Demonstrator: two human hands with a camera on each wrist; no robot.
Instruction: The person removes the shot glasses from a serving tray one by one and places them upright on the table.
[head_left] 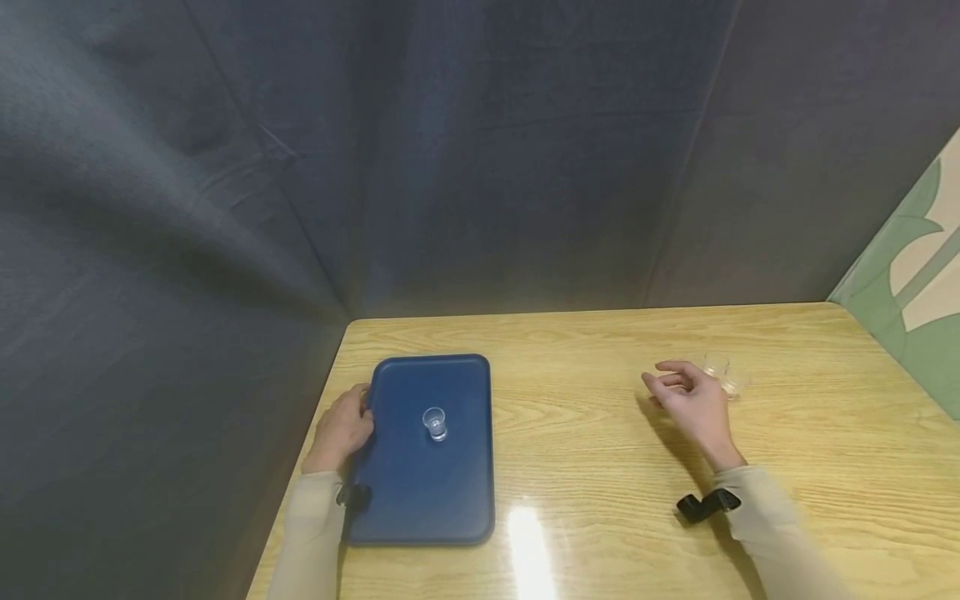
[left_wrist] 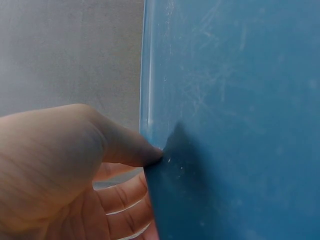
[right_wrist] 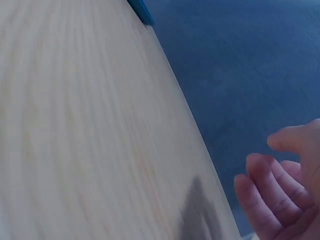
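Left hand: at the left rim of the blue tray, gripping it. The left wrist view shows what the head view does not: the thumb pressed on the tray's top surface at the rim, the other fingers curled beneath the edge.

Blue tray: rectangular, rounded corners, raised rim, dark blue plastic with fine pale scuffs visible close up. It lies flat on the wooden table near its left edge, long side running away from the person. No brand, label or writing can be read on it.

Small clear cup: upright on the tray, a little above its middle, well apart from the left hand. No marking visible.

Right hand: raised just over the table, well to the right of the tray, fingers loosely curled and holding nothing. The right wrist view shows the relaxed fingers over bare wood, with a corner of the tray far off.

Clear cups: just beyond the right hand on the table; possibly two, one standing and one lying, though the view is too faint to be sure.
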